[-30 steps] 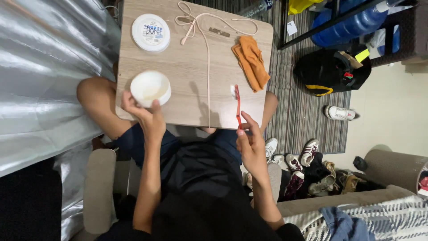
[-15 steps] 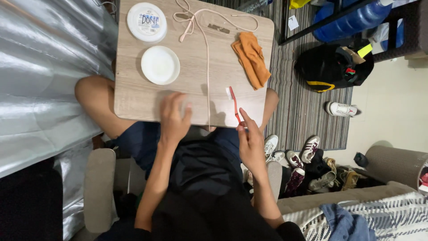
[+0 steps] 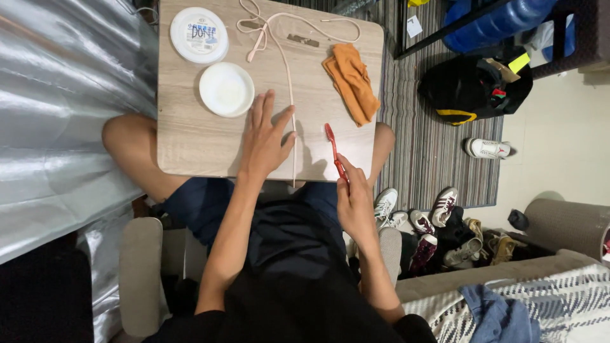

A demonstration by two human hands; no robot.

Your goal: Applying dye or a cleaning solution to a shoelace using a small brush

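Left hand lies flat on the small wooden table, palm down, fingers spread and pointing away from the body, forearm stretched straight out from the lap. Holds nothing. Fingertips sit just beside the open white container, not touching it. Thumb side rests against the pale pink cord, which runs down the tabletop past the hand to the near edge.

Right hand is off the near table edge, over the lap, fingers closed round the handle of a red toothbrush. Brush angles up over the table, bristle head furthest from the body, well apart from the left hand.

Round white lid at far left corner. Orange cloth crumpled at far right.
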